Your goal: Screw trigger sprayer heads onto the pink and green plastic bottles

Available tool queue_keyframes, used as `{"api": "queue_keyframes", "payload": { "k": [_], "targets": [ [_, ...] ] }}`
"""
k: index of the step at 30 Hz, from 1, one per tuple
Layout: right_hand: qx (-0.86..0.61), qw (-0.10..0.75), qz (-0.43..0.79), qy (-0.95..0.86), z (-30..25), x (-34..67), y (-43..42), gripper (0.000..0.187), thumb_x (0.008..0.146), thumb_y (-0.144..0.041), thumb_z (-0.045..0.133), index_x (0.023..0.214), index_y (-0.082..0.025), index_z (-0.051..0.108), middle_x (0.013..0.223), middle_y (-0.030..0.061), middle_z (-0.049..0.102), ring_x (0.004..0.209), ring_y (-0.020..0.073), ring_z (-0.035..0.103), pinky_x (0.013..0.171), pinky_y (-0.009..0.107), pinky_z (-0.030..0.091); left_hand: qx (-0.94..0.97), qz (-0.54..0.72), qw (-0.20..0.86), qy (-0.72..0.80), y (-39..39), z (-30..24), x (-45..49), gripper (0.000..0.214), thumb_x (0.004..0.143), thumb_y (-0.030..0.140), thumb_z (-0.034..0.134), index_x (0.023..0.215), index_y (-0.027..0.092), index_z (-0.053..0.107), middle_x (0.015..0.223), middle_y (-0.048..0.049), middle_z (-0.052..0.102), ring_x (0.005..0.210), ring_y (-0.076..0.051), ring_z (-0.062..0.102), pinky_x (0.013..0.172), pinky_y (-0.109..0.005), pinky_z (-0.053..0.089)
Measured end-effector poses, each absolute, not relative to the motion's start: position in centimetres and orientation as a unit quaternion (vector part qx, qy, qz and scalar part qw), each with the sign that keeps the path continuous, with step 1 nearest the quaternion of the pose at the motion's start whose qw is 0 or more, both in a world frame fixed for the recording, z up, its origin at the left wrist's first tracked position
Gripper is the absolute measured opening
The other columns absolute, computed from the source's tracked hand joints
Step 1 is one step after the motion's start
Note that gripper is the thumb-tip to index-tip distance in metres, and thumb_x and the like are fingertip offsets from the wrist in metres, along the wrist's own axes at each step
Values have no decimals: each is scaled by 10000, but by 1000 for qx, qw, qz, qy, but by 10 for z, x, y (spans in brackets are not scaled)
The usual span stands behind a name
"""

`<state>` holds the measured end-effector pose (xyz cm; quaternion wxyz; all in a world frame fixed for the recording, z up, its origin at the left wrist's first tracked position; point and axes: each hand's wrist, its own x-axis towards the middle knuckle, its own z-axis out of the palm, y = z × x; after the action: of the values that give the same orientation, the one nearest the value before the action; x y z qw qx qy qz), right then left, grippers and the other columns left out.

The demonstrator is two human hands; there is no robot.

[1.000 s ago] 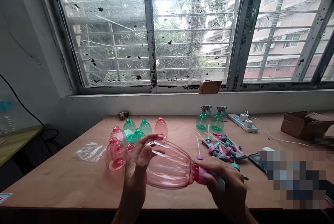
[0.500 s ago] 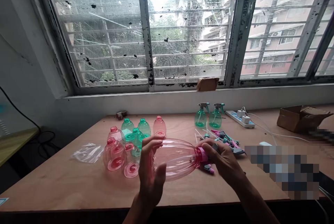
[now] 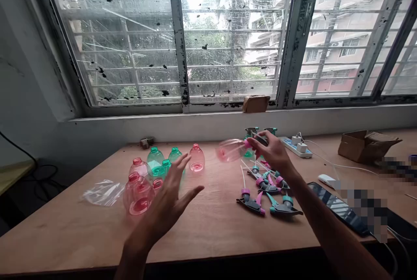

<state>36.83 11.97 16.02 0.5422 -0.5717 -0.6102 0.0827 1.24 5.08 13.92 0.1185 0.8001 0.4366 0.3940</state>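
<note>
My right hand [image 3: 270, 151] grips a pink spray bottle [image 3: 230, 150] by its grey and pink trigger head, and the bottle lies tilted on its side in the air. Behind it, partly hidden, stand green spray bottles [image 3: 248, 153] with heads on. My left hand [image 3: 169, 193] is open, fingers spread, holding nothing. It hovers in front of several headless bottles, among them a pink bottle [image 3: 139, 194] and a green bottle [image 3: 155, 161]. Another pink bottle [image 3: 197, 158] stands apart, right of that group. Below my right hand lie several loose trigger heads [image 3: 252, 201] with white tubes.
A clear plastic bag [image 3: 103, 192] lies left of the bottles. At the right are a power strip [image 3: 296, 147] with plugs and cables, a cardboard box [image 3: 366, 146], and a dark phone-like device [image 3: 340, 208]. A brown block [image 3: 256, 104] rests on the window sill.
My left hand has let go of the pink spray bottle and moved left. My right hand has carried the bottle up and away toward the back of the table.
</note>
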Motion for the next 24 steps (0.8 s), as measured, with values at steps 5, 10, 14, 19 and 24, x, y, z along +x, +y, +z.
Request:
{"api": "queue_keyframes", "payload": {
  "k": [5, 10, 14, 19, 24],
  "targets": [
    [-672, 407, 30, -618, 176, 370, 196, 294, 1094, -419, 771, 1255, -174, 751, 1152, 79, 815, 1020, 272, 802, 937, 485, 663, 786, 399, 108, 460, 42, 146, -3, 867, 1056, 719, 645, 1754, 489, 185, 1830, -120, 398, 1682, -413, 415, 1289, -732, 409],
    [-721, 298, -1, -626, 184, 359, 246, 336, 1101, -382, 770, 1382, -204, 727, 1416, 115, 742, 1189, 306, 765, 1000, 523, 662, 774, 402, 91, 481, 38, 153, -16, 790, 1057, 731, 619, 1727, 489, 278, 1811, -92, 448, 1669, -396, 445, 1242, -676, 500],
    [-741, 233, -14, -630, 185, 349, 273, 354, 1101, -372, 772, 1408, -206, 715, 1438, 118, 731, 1197, 309, 762, 1000, 525, 664, 757, 403, 75, 509, 42, 157, -27, 806, 1038, 775, 594, 1708, 386, 374, 1763, -144, 509, 1699, -401, 387, 1262, -658, 477],
    [-751, 180, -20, -635, 182, 343, 288, 359, 1099, -366, 775, 1414, -206, 712, 1439, 119, 729, 1194, 309, 764, 993, 521, 667, 734, 381, 42, 561, 50, 158, -44, 844, 998, 834, 525, 1633, 279, 478, 1746, -172, 533, 1674, -411, 428, 1292, -651, 430],
    [-750, 179, -39, -636, 191, 343, 282, 367, 1101, -370, 772, 1419, -201, 707, 1436, 119, 730, 1188, 309, 766, 990, 526, 669, 721, 353, 29, 595, 60, 156, -51, 761, 999, 778, 492, 1523, 236, 598, 1598, -148, 687, 1501, -423, 635, 1191, -591, 541]
  ]
}}
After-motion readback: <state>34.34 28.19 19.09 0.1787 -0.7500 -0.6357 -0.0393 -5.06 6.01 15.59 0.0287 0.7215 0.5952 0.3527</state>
